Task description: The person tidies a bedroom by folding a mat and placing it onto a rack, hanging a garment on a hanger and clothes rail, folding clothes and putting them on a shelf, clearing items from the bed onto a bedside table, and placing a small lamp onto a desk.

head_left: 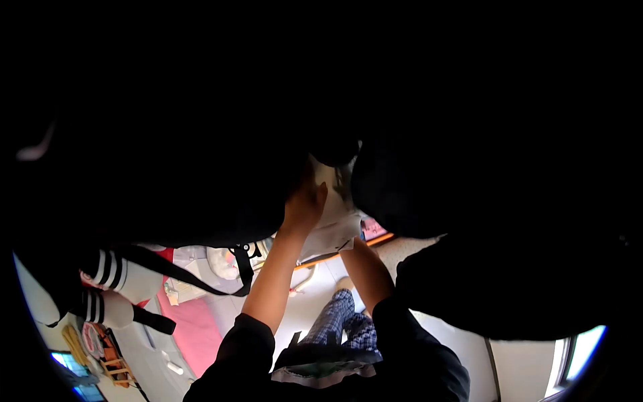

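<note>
My left hand [305, 206] is raised into deep shadow, at the edge of a large black mass that fills the upper view. Its thumb points up, while its fingers are lost in the dark. Beside the thumb is a pale whitish sheet-like piece [329, 236], cloth or paper, that hangs between my forearms. My right forearm [368, 268] reaches up behind the lower edge of this pale piece. My right hand is hidden there and by the black shapes, so what it holds does not show.
At the left, white sleeves with black stripes [110, 269] hang close by, with a black strap [201, 284]. Below lie a pink mat [191, 325] and a pale floor. Cluttered items [107, 355] stand far left; a bright window [584, 355] is at lower right.
</note>
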Demonstrator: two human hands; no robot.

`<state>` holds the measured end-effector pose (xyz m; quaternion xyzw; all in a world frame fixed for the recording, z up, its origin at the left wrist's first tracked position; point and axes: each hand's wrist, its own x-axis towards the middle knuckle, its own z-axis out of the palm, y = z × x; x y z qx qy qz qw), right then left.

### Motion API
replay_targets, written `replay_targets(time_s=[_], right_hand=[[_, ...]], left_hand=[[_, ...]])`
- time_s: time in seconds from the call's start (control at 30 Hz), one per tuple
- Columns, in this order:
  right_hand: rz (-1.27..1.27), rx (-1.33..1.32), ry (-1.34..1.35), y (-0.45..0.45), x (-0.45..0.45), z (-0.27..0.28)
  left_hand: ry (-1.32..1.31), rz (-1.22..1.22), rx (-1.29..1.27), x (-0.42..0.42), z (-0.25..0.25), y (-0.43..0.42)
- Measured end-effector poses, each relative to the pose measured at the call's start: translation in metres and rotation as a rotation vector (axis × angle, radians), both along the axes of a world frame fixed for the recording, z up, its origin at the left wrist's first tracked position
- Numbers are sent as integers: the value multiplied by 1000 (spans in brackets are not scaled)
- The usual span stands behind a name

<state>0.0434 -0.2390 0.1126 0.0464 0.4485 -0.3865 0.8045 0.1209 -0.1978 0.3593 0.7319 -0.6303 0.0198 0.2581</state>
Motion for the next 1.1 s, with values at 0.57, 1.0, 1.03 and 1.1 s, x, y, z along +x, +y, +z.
replay_targets(time_s=[0.57,1.0,1.03,1.1], right_hand=[[490,-127,866,-7,-43,-48],[239,-1132,1167,172,-81,94],[234,-1152,1169,182,-91,95],[227,-1151,1199,204,-109,98]], left_hand=[[-264,69,121,48,-149,33],[-11,43,-58,50,-168,28],[-27,61,-71,45,-156,35],[-251,103,14,32,-126,56]])
